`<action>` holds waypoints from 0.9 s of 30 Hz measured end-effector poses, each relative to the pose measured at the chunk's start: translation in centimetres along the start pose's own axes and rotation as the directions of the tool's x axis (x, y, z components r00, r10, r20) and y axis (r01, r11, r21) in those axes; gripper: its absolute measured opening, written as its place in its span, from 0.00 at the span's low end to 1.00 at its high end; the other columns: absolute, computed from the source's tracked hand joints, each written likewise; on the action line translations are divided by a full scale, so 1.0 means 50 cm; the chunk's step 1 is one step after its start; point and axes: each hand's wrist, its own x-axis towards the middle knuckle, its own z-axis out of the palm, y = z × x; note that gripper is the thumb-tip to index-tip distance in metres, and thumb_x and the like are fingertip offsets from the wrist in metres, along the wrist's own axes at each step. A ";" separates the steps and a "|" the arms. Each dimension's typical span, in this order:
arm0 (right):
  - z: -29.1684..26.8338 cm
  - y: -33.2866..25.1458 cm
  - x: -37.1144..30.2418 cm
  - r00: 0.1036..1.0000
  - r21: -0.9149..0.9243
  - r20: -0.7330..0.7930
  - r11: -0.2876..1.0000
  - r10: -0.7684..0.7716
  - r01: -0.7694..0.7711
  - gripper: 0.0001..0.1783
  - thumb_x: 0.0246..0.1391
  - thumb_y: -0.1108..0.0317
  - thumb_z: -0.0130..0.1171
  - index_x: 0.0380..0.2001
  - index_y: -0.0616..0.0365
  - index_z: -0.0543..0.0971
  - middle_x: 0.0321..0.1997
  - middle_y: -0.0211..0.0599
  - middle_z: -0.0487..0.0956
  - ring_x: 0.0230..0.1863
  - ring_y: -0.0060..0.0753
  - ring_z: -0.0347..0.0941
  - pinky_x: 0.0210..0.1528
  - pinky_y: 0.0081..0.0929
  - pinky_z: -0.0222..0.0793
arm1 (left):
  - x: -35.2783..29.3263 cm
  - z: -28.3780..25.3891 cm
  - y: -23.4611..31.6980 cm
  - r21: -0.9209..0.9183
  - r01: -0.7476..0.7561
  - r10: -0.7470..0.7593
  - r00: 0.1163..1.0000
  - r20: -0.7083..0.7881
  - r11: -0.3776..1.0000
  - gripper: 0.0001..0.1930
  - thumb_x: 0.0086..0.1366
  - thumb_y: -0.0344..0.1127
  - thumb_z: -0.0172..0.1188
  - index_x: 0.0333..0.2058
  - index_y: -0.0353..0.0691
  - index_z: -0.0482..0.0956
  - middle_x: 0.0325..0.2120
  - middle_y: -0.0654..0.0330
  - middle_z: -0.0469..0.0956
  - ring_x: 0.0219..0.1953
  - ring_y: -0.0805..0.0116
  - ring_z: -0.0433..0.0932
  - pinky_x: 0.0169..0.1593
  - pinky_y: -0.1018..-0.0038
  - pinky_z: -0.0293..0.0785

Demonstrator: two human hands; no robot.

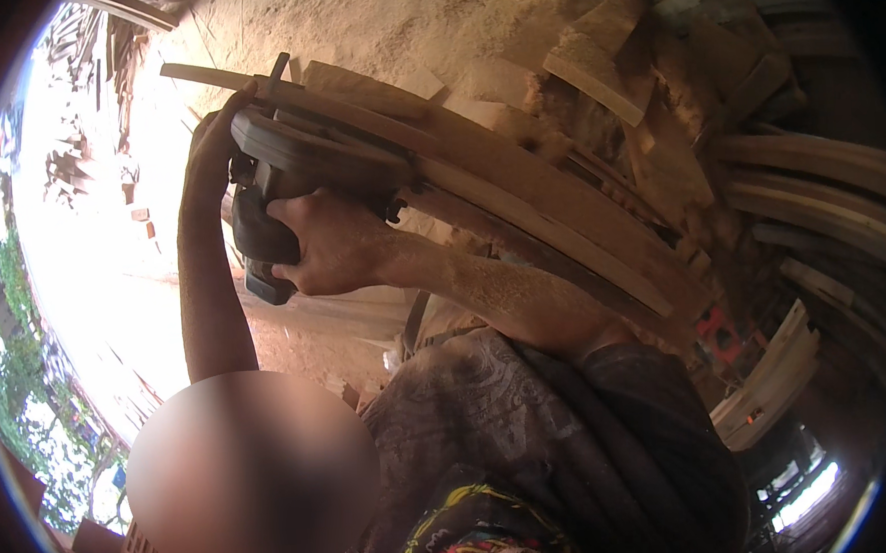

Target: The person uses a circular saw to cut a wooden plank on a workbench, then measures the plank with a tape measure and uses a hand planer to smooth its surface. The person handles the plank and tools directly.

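A dark grey, bulky hand-held power tool (pixel 319 161) lies lengthwise against a long wooden board (pixel 477 165). My right hand (pixel 336 240) is wrapped round its rear handle, with a block-shaped end below the grip. At the tool's far left end my left hand (pixel 220 130) curls in close to the board, one finger reaching over the top. The rest of its fingers are hidden behind the tool. A thin dark bar (pixel 279 73) sticks up beside that finger. Which kind of tool it is I cannot make out.
Sawdust (pixel 349 21) covers the ground beyond the board. Wood offcuts (pixel 598 73) lie at the upper right, with stacked curved-looking planks (pixel 809 182) along the right side. A red object (pixel 717 334) sits among wood at the lower right. Bright daylight and greenery fill the left.
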 end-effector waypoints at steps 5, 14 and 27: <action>0.004 -0.001 0.022 1.000 -0.023 0.007 1.000 -0.001 0.001 0.20 0.52 0.65 0.76 0.44 0.65 0.83 0.38 0.57 0.88 0.47 0.56 0.88 0.55 0.46 0.84 | 0.002 -0.007 0.017 -0.001 0.001 -0.001 1.000 0.001 1.000 0.32 0.67 0.67 0.67 0.41 0.37 0.90 0.24 0.63 0.82 0.23 0.73 0.76 0.27 0.74 0.70; 0.010 -0.005 0.058 1.000 0.001 0.015 1.000 0.005 -0.005 0.19 0.52 0.66 0.75 0.43 0.65 0.83 0.40 0.57 0.88 0.48 0.55 0.88 0.56 0.45 0.84 | 0.032 -0.042 0.008 -0.030 -0.078 0.079 0.996 0.031 0.996 0.32 0.69 0.65 0.67 0.44 0.36 0.90 0.30 0.62 0.85 0.30 0.73 0.80 0.35 0.75 0.74; 0.053 0.023 0.105 0.988 -0.061 -0.100 0.992 -0.115 0.110 0.19 0.51 0.63 0.76 0.42 0.62 0.84 0.39 0.54 0.88 0.46 0.55 0.88 0.54 0.46 0.84 | 0.074 -0.084 0.000 -0.016 -0.070 0.070 0.998 -0.006 0.997 0.30 0.69 0.62 0.68 0.45 0.36 0.90 0.34 0.61 0.85 0.34 0.73 0.81 0.41 0.73 0.76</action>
